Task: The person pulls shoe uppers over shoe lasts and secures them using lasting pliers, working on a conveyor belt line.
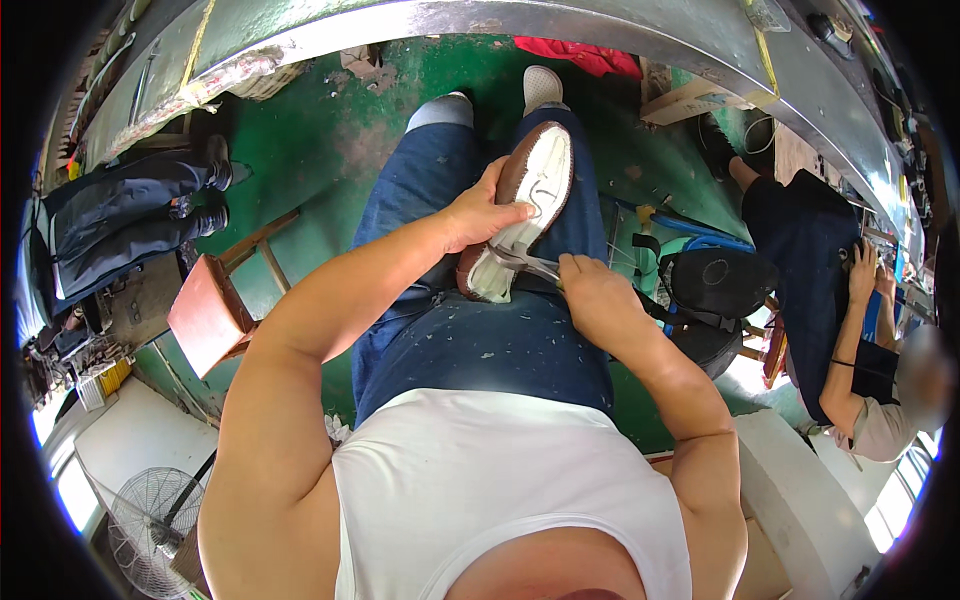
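Observation:
Over my lap lies a brown shoe (548, 170), its pale whitish underside turned up and its toe pointing away from me. My left hand (482, 214) is closed round the shoe's left side, with the thumb pressed on the underside near the middle. In my right hand (600, 300) are metal pincers (538, 266), gripped by the handles. Their head rests at the heel part of the shoe, over the whitish surface. Whether the jaws bite on anything is too small to tell.
A metal-edged bench (420, 18) curves across the far side. At left stands a reddish-brown stool (212, 312), with another person's legs (135, 200) beyond it. At right are a black padded seat (715, 285) and a seated person (810, 300). A fan (155, 530) stands at lower left.

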Motion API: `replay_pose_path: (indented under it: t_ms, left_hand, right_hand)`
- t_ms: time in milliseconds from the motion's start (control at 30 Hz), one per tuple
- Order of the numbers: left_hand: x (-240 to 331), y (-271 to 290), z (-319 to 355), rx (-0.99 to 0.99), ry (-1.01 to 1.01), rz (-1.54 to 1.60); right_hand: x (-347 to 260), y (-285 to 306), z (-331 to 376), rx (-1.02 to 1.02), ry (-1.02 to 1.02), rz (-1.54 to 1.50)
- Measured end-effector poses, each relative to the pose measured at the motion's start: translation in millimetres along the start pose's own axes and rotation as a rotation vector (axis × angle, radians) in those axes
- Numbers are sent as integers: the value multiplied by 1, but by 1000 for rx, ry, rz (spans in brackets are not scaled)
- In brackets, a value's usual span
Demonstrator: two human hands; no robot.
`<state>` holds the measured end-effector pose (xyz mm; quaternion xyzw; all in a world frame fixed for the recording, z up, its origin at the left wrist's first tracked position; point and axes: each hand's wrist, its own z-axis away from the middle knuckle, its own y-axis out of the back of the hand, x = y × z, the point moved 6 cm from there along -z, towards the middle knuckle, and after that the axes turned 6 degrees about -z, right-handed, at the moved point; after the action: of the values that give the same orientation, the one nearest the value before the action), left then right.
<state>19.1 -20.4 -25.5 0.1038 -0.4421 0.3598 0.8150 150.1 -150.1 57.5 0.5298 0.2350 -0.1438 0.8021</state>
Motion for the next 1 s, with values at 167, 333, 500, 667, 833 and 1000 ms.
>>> replay_pose_path:
  t_ms: [167,333,500,667,833,1000]
  left_hand:
    - [1,4,-2,-30,-58,-14]
    - [-1,-1,24,-117,-64,-178]
    - [-19,-7,23,-82,-45,50]
    - [-27,-5,24,216,-278,-459]
    - [-29,0,60,14,-212,-531]
    - [-47,-4,47,-33,-231,-538]
  right_hand:
    - [16,-3,-3,75,78,-243]
    - [26,-15,18,-145,-121,-350]
    - [-10,-6,28,114,108,90]
    - [-2,-3,26,-87,20,36]
    - [14,-6,20,-258,30,-211]
    - [42,8,15,-503,-139,-664]
